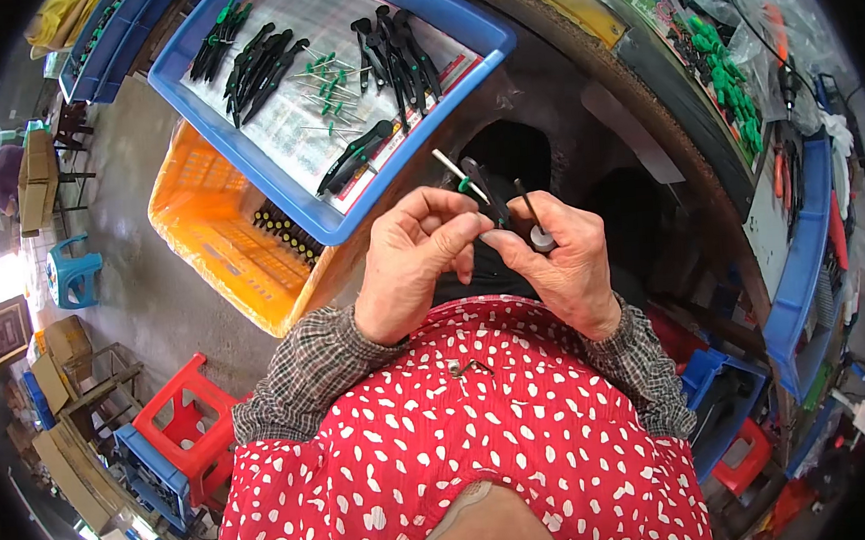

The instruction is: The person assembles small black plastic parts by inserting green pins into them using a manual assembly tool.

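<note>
Nearest the camera lies the person's lap, covered by a red cloth with white spots (484,437), with checked grey sleeve cuffs (309,369) at both wrists. Just above it the two hands meet, touching at the fingertips. The left hand (414,266) has its fingers curled closed, pinching a small tool with a green collar and a thin white shaft (459,173) that slants up and to the left out of the grip. The right hand (562,261) is also closed, its thumb and forefinger holding a dark, slim metal tool with black handles (482,191); a thin black rod ending in a small white disc (538,232) rests against the same hand. Exactly how the dark pieces join is hard to tell, since the fingers hide the contact.

Just beyond the hands, up and to the left, a blue plastic tray lined with printed paper (243,143) holds rows of black-handled pliers (258,66) and loose small green-headed pins (330,92). Under its lower-left edge sits an orange plastic crate (210,245) with dark pieces in it. On the floor to the lower left stands a red plastic stool (187,413). Farther right, a clear bag of green parts (730,79) lies on a crowded surface beside a blue bin (803,264).
</note>
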`<action>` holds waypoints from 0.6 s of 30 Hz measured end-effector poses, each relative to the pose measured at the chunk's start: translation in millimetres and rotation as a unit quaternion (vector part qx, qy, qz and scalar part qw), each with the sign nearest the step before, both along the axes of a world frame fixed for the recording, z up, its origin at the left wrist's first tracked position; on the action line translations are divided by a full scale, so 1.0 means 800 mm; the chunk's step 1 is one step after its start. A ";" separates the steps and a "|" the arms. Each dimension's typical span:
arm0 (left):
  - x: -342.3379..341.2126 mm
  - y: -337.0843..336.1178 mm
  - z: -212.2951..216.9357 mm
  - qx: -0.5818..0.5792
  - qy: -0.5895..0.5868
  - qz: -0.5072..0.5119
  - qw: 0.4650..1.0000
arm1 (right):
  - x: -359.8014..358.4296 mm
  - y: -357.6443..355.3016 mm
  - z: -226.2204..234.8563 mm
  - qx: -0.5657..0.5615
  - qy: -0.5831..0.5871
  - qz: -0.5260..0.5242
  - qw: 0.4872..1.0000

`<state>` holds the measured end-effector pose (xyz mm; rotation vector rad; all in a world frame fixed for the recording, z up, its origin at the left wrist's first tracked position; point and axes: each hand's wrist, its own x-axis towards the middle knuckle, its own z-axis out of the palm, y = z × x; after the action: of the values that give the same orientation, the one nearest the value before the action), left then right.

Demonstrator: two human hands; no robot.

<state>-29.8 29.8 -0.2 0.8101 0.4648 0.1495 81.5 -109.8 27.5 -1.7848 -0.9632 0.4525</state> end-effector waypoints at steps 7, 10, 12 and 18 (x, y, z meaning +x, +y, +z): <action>0.006 -0.011 0.012 0.196 -0.004 -0.009 0.981 | -0.013 0.006 -0.015 0.023 -0.202 -0.015 0.979; 0.006 -0.003 0.006 0.251 0.018 0.000 0.968 | -0.008 0.005 -0.005 0.021 -0.153 -0.011 0.988; 0.009 -0.003 0.006 0.246 0.017 -0.013 0.969 | -0.002 -0.002 -0.002 0.025 -0.115 -0.031 0.993; 0.013 -0.007 0.012 0.188 0.013 -0.047 0.981 | 0.023 -0.007 0.028 0.031 -0.268 -0.124 0.955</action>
<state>-19.3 24.5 9.2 1.2053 0.4277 0.1404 99.9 -115.2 49.9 -1.9787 -1.0801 -0.2353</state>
